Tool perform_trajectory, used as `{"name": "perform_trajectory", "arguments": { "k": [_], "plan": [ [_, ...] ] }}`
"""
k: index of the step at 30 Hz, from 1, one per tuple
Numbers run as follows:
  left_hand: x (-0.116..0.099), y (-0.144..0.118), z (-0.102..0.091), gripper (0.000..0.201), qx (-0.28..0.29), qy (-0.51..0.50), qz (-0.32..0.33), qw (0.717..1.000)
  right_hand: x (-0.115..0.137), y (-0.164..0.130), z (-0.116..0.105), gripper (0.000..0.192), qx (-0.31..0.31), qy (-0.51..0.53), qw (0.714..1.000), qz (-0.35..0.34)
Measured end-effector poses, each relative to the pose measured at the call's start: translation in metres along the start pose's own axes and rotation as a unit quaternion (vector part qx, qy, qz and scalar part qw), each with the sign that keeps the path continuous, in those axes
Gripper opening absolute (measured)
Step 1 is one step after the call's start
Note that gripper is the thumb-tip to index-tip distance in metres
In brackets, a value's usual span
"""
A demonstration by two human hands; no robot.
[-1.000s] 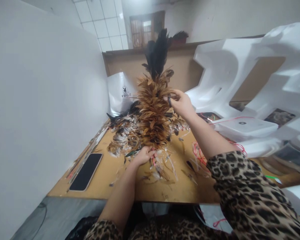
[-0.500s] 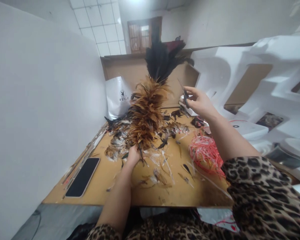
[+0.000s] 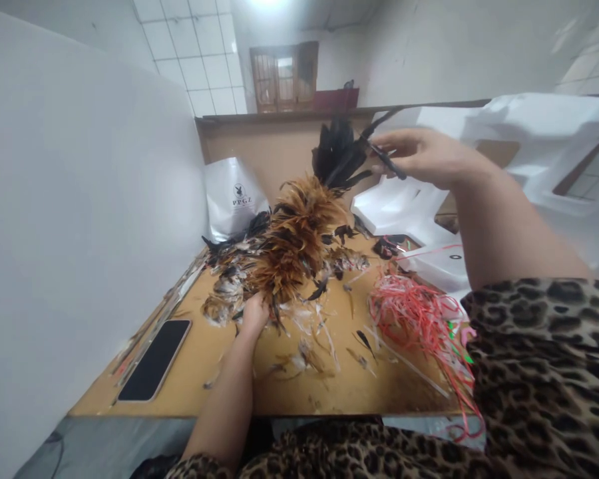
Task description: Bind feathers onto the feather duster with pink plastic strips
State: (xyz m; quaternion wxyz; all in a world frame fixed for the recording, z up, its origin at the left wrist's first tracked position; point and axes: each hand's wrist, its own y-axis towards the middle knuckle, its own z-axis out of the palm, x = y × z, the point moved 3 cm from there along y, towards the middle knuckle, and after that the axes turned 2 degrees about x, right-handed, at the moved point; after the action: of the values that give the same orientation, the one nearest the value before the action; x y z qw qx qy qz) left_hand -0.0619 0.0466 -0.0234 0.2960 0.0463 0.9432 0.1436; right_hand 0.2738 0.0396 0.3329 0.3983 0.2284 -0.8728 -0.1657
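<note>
gripping the feather duster (image 3: pixel 299 233) base, left hand (image 3: pixel 254 313) fisted; right hand (image 3: pixel 424 156) pinches a dark feather (image 3: pixel 387 159); loose feathers (image 3: pixel 229 283) remain unbound, far left.

Your left hand (image 3: pixel 254 313) gripping the base of a feather duster (image 3: pixel 299 226) leaning rightward over the wooden table (image 3: pixel 239 379), your right hand (image 3: pixel 424 154) pinching a dark feather (image 3: pixel 387 159) beside its black tip, red string (image 3: pixel 414 316) lying nearby, phone (image 3: pixel 154 359) resting left.
</note>
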Motion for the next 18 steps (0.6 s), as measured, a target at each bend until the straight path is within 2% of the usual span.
{"name": "perform_trajectory", "arguments": {
  "k": [3,5,8,12,15,16,18],
  "plan": [
    [0.000,0.000,0.001,0.026,0.001,0.004,0.003,1.000,0.008,0.005,-0.002,0.049,0.040,-0.074,0.996,-0.014],
    [0.000,0.001,0.001,0.026,0.000,-0.010,0.002,1.000,0.010,0.007,-0.003,0.044,0.024,-0.148,0.989,-0.009],
    [-0.001,0.001,0.000,0.027,-0.007,-0.036,-0.005,0.999,0.012,0.010,-0.007,0.046,-0.021,-0.235,0.972,0.022],
    [0.000,0.002,-0.001,0.026,-0.020,-0.056,-0.025,0.998,0.018,0.009,-0.011,0.053,-0.047,-0.245,0.968,0.037],
    [0.001,0.002,-0.001,0.026,-0.038,-0.070,-0.030,0.996,0.020,0.011,-0.014,0.051,-0.037,-0.257,0.965,0.041],
    [0.002,0.002,-0.001,0.026,-0.045,-0.074,-0.027,0.996,0.020,0.013,-0.014,0.050,-0.027,-0.256,0.966,0.036],
    [0.001,0.002,0.000,0.025,-0.053,-0.083,-0.016,0.995,0.020,0.019,-0.017,0.048,-0.053,-0.198,0.979,-0.011]
  ]
}}
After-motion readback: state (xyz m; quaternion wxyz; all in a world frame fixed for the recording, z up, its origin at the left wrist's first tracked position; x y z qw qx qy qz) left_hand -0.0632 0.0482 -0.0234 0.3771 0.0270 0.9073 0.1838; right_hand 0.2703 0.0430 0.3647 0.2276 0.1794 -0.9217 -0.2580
